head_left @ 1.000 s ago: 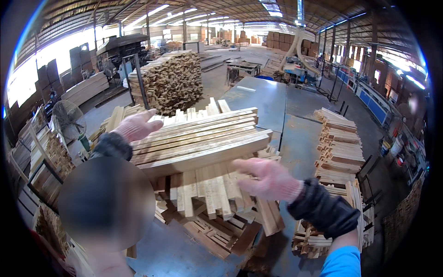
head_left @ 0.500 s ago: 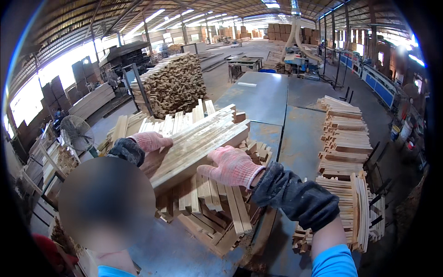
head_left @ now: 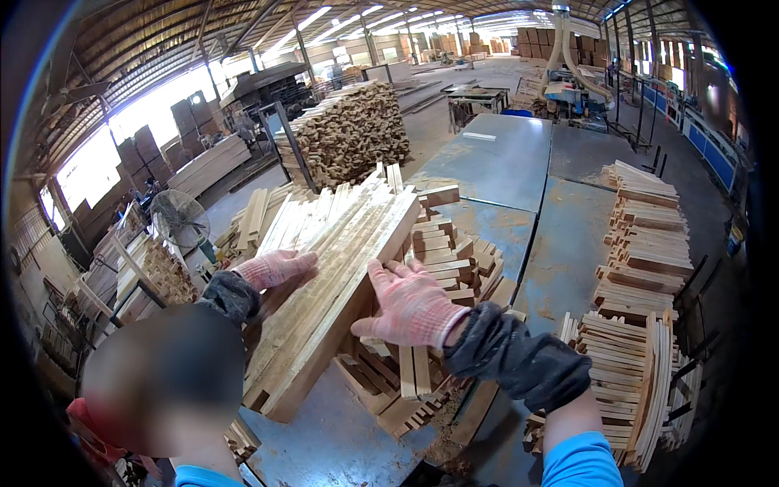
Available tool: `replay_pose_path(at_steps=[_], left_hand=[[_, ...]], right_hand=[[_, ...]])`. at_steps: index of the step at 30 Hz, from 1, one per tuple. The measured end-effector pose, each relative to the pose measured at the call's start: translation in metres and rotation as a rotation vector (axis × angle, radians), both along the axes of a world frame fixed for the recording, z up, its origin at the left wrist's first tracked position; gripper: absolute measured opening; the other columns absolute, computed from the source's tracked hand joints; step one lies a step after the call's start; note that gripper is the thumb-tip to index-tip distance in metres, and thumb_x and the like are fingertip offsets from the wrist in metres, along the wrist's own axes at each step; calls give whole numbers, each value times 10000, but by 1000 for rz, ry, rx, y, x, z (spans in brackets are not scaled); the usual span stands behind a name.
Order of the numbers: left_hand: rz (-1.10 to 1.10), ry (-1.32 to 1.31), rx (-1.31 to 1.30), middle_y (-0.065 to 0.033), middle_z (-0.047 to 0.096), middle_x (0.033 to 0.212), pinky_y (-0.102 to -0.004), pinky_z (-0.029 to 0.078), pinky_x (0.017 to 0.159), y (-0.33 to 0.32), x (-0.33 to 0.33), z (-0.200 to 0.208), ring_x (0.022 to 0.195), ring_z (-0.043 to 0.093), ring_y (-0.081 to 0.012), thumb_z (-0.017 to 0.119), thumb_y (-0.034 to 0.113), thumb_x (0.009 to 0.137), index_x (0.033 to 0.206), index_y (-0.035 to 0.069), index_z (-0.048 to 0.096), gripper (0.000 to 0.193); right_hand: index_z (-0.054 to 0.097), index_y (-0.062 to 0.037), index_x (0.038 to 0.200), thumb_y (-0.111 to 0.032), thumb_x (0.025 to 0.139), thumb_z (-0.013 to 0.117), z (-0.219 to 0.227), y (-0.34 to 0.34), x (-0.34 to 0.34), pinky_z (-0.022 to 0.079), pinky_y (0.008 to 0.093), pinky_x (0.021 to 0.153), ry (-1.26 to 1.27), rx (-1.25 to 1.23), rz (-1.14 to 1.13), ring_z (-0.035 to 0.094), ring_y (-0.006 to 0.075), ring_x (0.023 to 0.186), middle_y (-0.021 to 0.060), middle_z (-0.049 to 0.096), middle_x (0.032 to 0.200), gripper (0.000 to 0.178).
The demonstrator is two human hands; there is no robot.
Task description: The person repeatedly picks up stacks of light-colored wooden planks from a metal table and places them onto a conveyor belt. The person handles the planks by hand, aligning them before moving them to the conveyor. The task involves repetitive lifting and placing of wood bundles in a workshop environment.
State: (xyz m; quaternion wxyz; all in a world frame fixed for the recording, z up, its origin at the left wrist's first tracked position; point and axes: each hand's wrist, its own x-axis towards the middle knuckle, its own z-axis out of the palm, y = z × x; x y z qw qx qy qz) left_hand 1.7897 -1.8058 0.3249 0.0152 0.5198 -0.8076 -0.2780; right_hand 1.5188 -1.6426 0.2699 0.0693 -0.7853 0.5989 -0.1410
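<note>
The person holds a bundle of long wooden slats (head_left: 341, 280) with both hands. The left hand (head_left: 276, 268), in a pink knit glove, lies flat on the left side of the bundle. The right hand (head_left: 410, 304), in the same kind of glove, presses open against the right side. The bundle is tilted, with its near end low by the person. It rests over a messy pile of short wood pieces (head_left: 438, 260) on a blue-grey metal table (head_left: 503, 162). A neat stack of slats (head_left: 645, 235) stands to the right. A fan (head_left: 180, 217) stands on the left.
</note>
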Motion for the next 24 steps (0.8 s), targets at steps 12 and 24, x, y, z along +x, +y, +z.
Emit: replay_pose_path(at_steps=[12, 24], left_hand=[[123, 340, 62, -56, 753, 1105, -318, 562, 944, 75, 0, 45, 999, 688, -140, 898, 346, 840, 1401, -6, 641, 711], [324, 508, -221, -62, 697, 1325, -298, 508, 1058, 289, 77, 67, 1142, 645, -127, 789, 208, 935, 1555, -33, 533, 712]], right_hand=[[247, -70, 1719, -496, 884, 850, 11, 12, 6, 353, 497, 1269, -203, 68, 42, 461, 453, 1506, 304, 525, 1571, 1116], [318, -33, 1683, -439, 733, 984, 8, 111, 42, 433, 515, 1230, -554, -425, 467, 390, 483, 1558, 270, 522, 1589, 1229]])
